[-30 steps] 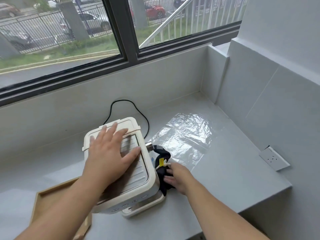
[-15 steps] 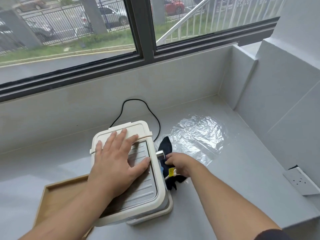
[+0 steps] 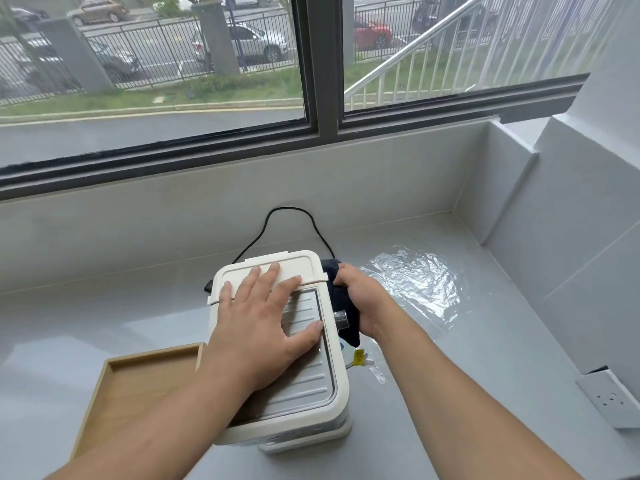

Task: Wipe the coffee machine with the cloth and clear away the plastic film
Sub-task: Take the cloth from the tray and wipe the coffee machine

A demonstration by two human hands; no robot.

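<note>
Machine (image 3: 304, 386) is steadied by flat, open left hand (image 3: 258, 327). Cloth (image 3: 341, 299) is gripped in closed right hand (image 3: 362, 299), pressed on its right side. Film (image 3: 415, 282) lies just right, nearer that hand.

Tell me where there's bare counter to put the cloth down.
Bare counter lies left of the coffee machine, behind the wooden tray, and in front near the wall socket. Crowded: plastic film and the right hand holding the cloth.

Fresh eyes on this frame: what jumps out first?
The cream coffee machine mid-counter, with the left hand flat on its top. The right hand presses a dark cloth against its right side. Crinkled plastic film lies just right; a wooden tray sits left.
</note>
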